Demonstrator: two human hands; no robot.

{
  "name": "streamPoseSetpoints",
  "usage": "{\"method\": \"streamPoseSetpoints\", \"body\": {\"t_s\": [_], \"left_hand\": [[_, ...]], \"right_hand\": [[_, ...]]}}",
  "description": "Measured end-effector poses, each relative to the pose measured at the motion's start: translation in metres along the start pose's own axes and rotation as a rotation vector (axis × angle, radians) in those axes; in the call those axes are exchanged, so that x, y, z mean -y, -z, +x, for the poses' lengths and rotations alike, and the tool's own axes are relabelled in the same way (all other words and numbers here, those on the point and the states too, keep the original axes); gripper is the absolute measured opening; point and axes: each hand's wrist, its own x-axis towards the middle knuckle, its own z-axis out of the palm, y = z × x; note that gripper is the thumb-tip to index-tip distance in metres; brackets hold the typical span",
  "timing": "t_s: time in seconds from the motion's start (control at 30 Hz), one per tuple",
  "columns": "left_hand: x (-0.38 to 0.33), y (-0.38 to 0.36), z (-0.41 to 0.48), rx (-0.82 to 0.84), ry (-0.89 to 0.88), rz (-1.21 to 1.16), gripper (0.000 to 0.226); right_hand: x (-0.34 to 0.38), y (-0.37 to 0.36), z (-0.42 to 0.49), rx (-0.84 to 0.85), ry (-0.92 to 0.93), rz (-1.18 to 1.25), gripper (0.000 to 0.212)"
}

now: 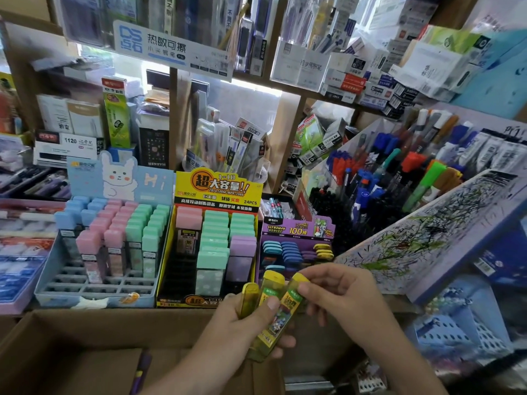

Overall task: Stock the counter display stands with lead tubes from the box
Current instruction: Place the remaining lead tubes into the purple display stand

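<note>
Cardboard box [85, 352] sits open right under us, with a purple item with a yellow band [142, 366] lying inside. Above its far edge our left hand [245, 312] grips a small bunch of yellow lead tubes [273, 317], fingers curled round them, while our right hand [336, 292] pinches the cap of the rightmost one. They hover just in front of the purple stand [296, 226], where a few yellow tubes sit in the right-hand column.

We judge the stocking partly done. The blue bunny stand [97, 283] shows many empty slots at the front, and the yellow stand [216, 195] has a nearly bare left column. A scribbled test pad [427, 243] leans close on the right, crowding the purple stand's side, and our own hands hide its front row.
</note>
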Motion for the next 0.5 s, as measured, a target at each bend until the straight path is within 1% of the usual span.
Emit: {"method": "streamPoseSetpoints", "body": {"t_s": [0.17, 0.27, 0.37, 0.5], "left_hand": [[0.006, 0.001, 0.006, -0.039, 0.049, -0.070, 0.025], [0.010, 0.004, 0.010, -0.051, 0.047, -0.046, 0.022], [0.010, 0.006, 0.013, -0.045, 0.031, -0.028, 0.018], [0.014, 0.007, 0.017, -0.019, 0.031, -0.010, 0.017]], "right_hand": [[0.007, 0.025, 0.005, -0.182, 0.084, -0.004, 0.014], [0.010, 0.044, 0.011, -0.281, 0.150, -0.088, 0.013], [0.007, 0.056, 0.018, -0.334, 0.207, -0.197, 0.020], [-0.003, 0.062, 0.026, -0.369, 0.255, -0.319, 0.028]]}}
